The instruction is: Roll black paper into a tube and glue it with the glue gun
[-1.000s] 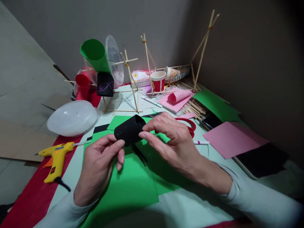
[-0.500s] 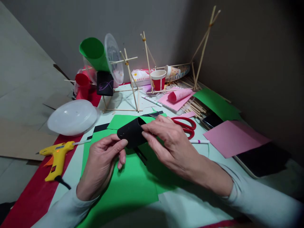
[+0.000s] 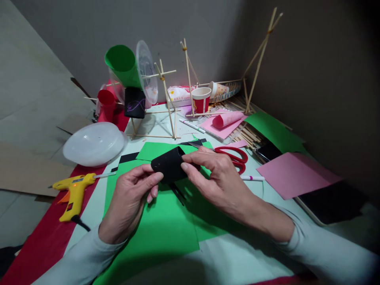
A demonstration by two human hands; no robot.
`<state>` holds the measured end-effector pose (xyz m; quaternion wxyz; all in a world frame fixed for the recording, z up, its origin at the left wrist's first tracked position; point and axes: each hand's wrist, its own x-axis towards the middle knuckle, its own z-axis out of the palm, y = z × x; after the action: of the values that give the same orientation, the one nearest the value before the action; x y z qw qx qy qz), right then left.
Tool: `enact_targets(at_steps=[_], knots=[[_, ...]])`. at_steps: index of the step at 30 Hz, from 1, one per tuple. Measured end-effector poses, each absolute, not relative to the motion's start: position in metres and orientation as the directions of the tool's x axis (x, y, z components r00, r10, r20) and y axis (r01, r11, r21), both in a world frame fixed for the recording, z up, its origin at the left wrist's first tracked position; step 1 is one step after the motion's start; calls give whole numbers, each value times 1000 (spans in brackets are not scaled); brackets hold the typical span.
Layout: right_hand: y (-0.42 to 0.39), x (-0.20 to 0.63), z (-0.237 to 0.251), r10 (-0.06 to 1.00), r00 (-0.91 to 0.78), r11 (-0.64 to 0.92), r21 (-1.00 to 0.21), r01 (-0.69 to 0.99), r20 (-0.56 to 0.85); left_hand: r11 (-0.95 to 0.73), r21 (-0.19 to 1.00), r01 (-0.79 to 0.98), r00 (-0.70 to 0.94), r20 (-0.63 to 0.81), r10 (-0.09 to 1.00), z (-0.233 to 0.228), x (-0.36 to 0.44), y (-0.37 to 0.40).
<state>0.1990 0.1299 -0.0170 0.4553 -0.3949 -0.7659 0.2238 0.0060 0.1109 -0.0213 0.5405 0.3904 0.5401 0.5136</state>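
I'm working over green paper sheets [image 3: 154, 233] on the table [image 3: 234, 257]. The wooden stick frame [image 3: 173, 103] is standing behind, the clear plastic lid [image 3: 95, 143] far left, the yellow glue gun [image 3: 74, 190] left, red scissors [image 3: 234, 157] just right. I'm holding the black paper tube [image 3: 170, 165] above the sheets between both hands, its long axis running left-right, open end tilting up-right. My left hand [image 3: 129, 206] is pinching its left end; my right hand [image 3: 219, 178] is gripping its right end, equally near.

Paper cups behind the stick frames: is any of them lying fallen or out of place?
Yes. One patterned paper cup lies on its side by the wall, mouth toward the upright red cup. Nothing appears spilled from it.
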Motion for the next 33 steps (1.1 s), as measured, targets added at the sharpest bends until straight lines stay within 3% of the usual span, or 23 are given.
enact_targets(at_steps=[8, 14, 20, 24, 33], knots=[[130, 199, -13, 870, -236, 493, -789, 367, 434, 85, 984, -155, -137, -107, 985, -21, 9, 112], [136, 202, -14, 946, -184, 295, -944, 149, 266, 95, 981, -170, -120, -116, 986, -21, 6, 110], [141, 205, -17, 969, -152, 195, -981, -3, 193, 8, 997, -73, -90, -14, 996, -22, 3, 106], [138, 204, -15, 971, -166, 170, -985, -12, 170, -41, 998, 43, -73, 44, 996, -20, 7, 103], [134, 201, -9, 963, -142, 241, -967, 87, 227, -35, 999, -9, -105, 34, 994, -17, 10, 101]])
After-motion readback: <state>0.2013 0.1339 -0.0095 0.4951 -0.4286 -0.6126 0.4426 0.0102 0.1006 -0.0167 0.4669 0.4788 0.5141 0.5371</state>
